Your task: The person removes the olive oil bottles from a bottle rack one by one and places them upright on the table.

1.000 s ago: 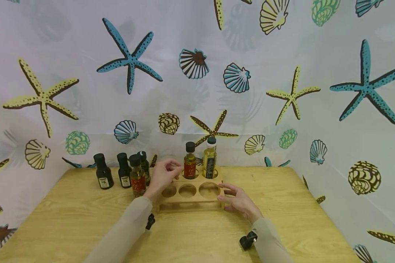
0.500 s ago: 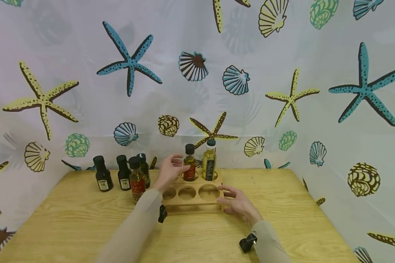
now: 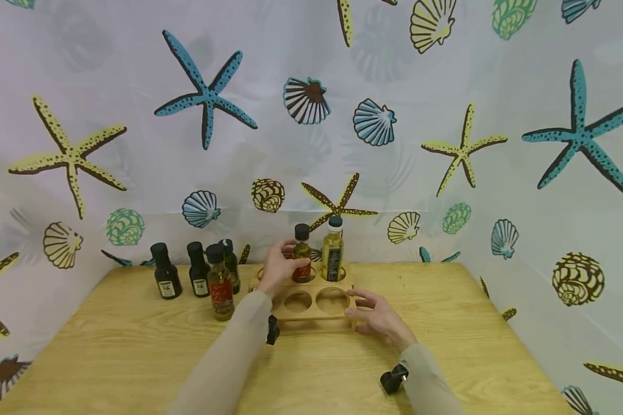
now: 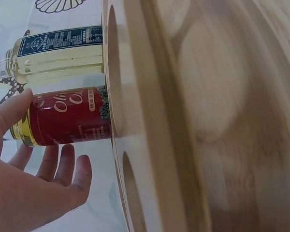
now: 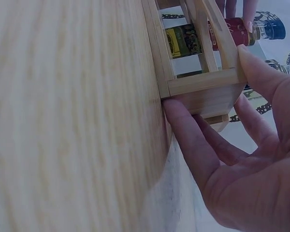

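Note:
In the back row of a two-tier wooden bottle rack [image 3: 311, 315] stands a red-labelled olive oil bottle [image 4: 70, 116] with a dark cap. My left hand [image 3: 278, 266] holds it from the left, thumb across its front and the index fingertip hidden behind it. Beside it in the same row is a taller bottle of pale yellow oil [image 3: 333, 253]. My right hand [image 3: 381, 320] grips the rack's right end. In the right wrist view, one fingertip [image 5: 171, 108] lies low by the table and another digit at the upper edge. The front row's round holes hold no bottles.
Left of the rack stand two dark bottles [image 3: 165, 274] with white labels, another red-labelled oil bottle [image 3: 220, 288] and a dark green bottle [image 3: 231, 268] behind it. A shell-and-starfish curtain [image 3: 311, 155] hangs behind the wooden table [image 3: 135, 346].
My left hand has moved right and closed round the red-labelled olive oil bottle in the rack. The right hand stays at the rack's right end.

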Motion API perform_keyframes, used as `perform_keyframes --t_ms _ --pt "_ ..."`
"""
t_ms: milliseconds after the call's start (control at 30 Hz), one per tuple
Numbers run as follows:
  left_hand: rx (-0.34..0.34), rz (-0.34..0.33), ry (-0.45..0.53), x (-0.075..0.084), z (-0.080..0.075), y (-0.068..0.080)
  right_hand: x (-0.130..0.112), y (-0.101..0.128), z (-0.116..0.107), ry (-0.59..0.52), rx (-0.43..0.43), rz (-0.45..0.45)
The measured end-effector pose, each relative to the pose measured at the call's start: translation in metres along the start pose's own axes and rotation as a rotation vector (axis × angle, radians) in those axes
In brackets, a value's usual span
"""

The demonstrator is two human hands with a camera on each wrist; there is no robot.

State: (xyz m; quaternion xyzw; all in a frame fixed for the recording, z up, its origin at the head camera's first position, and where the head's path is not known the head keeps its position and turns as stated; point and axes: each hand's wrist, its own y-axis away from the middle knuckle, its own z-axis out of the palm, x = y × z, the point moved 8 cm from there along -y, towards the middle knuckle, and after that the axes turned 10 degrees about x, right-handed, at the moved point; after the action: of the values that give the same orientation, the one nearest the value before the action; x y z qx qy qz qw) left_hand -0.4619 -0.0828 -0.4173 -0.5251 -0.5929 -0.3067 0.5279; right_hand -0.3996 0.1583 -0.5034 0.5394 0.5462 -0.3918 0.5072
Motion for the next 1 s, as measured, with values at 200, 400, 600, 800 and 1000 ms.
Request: perform_keyframes --t_ms 200,400,600,800,1000 --pt "-0.001 -0.007 0.018 0.0 0.003 -0.003 -0.003 -0.001 -0.001 -0.008 0.007 0.003" --pt "-0.049 -0.034 0.09 -0.004 0.007 -0.005 -0.005 0.0 0.0 -0.005 0.008 -0.006" --pt "-0.093 -0.045 0.154 -0.006 0.009 -0.006 -0.003 -0.002 -0.001 -0.011 0.007 0.001" --pt "-0.098 -0.047 0.157 -0.01 0.009 -0.008 0.0 -0.003 -0.002 -0.012 0.005 0.008" --pt "-0.103 -0.04 0.154 -0.015 0.008 -0.01 -0.001 -0.001 -0.001 -0.009 0.002 0.004"
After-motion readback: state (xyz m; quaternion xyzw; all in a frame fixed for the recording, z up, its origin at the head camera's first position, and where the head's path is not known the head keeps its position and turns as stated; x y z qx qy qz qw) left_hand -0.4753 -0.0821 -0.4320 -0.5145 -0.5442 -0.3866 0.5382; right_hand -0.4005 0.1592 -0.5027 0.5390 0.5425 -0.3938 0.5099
